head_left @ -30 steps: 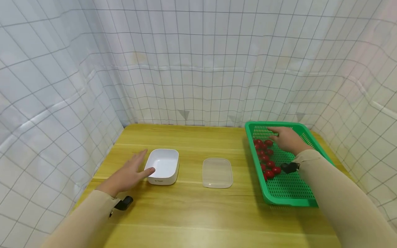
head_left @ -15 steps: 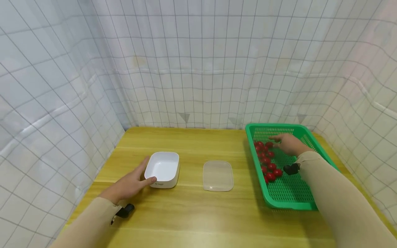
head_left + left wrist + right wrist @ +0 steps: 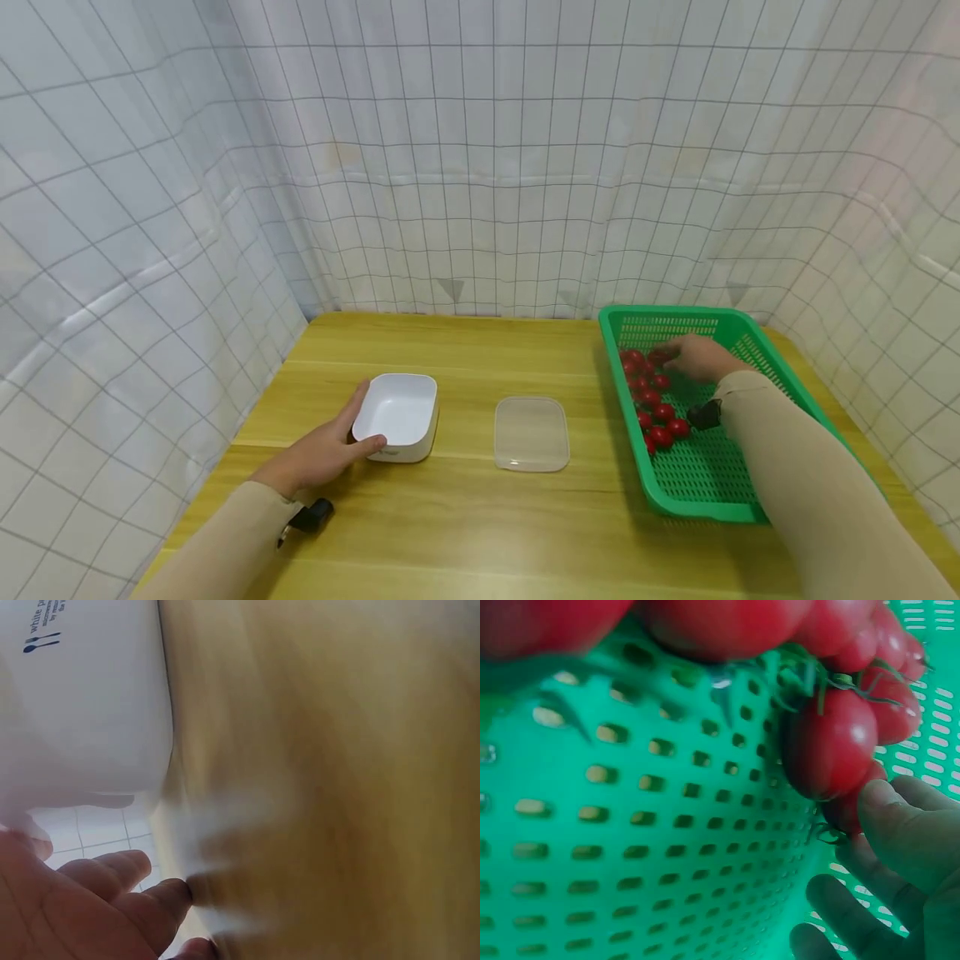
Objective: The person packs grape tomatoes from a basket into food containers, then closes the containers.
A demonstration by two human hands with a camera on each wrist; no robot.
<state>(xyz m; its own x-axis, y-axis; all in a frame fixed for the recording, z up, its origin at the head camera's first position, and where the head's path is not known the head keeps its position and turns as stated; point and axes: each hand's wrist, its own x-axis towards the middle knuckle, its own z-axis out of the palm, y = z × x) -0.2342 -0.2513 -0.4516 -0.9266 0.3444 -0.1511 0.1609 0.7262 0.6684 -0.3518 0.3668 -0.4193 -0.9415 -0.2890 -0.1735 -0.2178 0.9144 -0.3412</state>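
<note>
A white square container (image 3: pixel 408 452) sits on the table at left of centre; nothing shows inside it. My left hand (image 3: pixel 322 454) is at its left side, thumb at the front corner of the rim. Its fingers lie loosely beside the wall in the left wrist view, with the thumb out of sight there. My right hand (image 3: pixel 705 358) reaches into the green basket (image 3: pixel 705 509). Thumb and fingers close around a small red tomato (image 3: pixel 846 810) with a green calyx. Several more tomatoes (image 3: pixel 831 746) lie along the basket's left side.
A clear flat lid (image 3: pixel 531 433) lies on the wooden table (image 3: pixel 480 533) between container and basket. White grid-patterned curtains (image 3: pixel 517 167) enclose the back and both sides of the table.
My left hand has moved in against the container, its thumb coming to the rim. My right hand has lowered deeper into the basket, its fingers reaching a tomato.
</note>
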